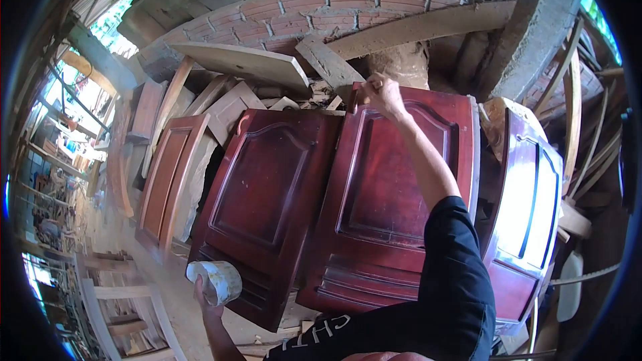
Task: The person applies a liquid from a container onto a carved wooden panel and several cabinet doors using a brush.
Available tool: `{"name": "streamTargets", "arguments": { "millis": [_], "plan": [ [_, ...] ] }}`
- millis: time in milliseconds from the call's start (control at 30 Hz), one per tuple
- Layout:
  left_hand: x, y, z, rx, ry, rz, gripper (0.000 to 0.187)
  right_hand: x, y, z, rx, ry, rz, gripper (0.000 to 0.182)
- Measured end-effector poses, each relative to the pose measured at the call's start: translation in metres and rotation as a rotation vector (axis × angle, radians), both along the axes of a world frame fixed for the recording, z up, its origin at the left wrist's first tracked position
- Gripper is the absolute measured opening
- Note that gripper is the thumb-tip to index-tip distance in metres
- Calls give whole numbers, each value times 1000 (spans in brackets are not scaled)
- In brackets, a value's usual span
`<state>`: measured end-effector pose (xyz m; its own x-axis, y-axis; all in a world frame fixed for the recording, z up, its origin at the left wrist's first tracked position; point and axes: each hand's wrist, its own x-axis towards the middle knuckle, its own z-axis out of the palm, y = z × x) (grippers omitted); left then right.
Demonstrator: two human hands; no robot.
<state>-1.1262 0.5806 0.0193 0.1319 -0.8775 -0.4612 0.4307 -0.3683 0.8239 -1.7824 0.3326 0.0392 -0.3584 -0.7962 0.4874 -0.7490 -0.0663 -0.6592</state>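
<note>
My left hand (210, 299) is wrapped round a white tub (215, 282) with a stained, scuffed side. It holds the tub tilted in front of the lower part of a dark red panelled door (264, 184). My right hand (384, 96) is at the top edge of a second dark red door (394, 174), near its upper left corner. The fingers of this hand are curled together; what they hold, if anything, is too small to make out. Both doors lean back side by side and have arched raised panels.
A lighter brown door (170, 180) leans on the left, and a glossy red door (525, 207) catches bright light on the right. Behind are a brick wall (294, 13), loose boards (244, 67) and a concrete post (531, 33). A wooden frame (124, 292) lies lower left.
</note>
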Motion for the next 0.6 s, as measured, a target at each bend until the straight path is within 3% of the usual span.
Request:
{"name": "streamTargets", "arguments": {
  "millis": [67,100,133,167,200,233,267,333,367,433,500,533,600],
  "plan": [
    [-5,1,7,-11,-12,-15,65,-9,-1,-6,-17,-340,146,11],
    [-8,2,9,-21,-13,-17,65,-24,7,-7,-24,-238,73,10],
    [-5,2,7,-18,-11,-17,65,-51,16,-6,183,-401,54,11],
    [0,1,2,-25,-5,-14,65,-59,42,20,251,-491,-138,13],
    [5,1,-3,-29,4,-11,65,-118,39,-25,88,-262,-157,16],
    [10,2,-8,-20,12,-10,65,-144,58,-21,-18,-161,-261,15],
    [15,1,-12,-24,-23,-4,62,-163,86,8,234,-388,-303,14],
    [8,-1,-8,-6,-43,-10,61,-193,117,30,236,-217,-488,16],
    [3,-1,0,-2,-36,-20,61,-222,114,10,42,282,-656,15],
    [-5,-2,10,18,-5,-66,67,-217,134,33,85,529,-570,13],
    [1,-1,7,73,-12,-76,69,-220,141,33,22,494,-171,14],
    [5,-1,3,93,-19,-81,69,-219,146,29,204,553,-225,16],
    [0,-2,10,115,-37,-96,70,-204,156,25,227,493,-171,18]
  ]
}}
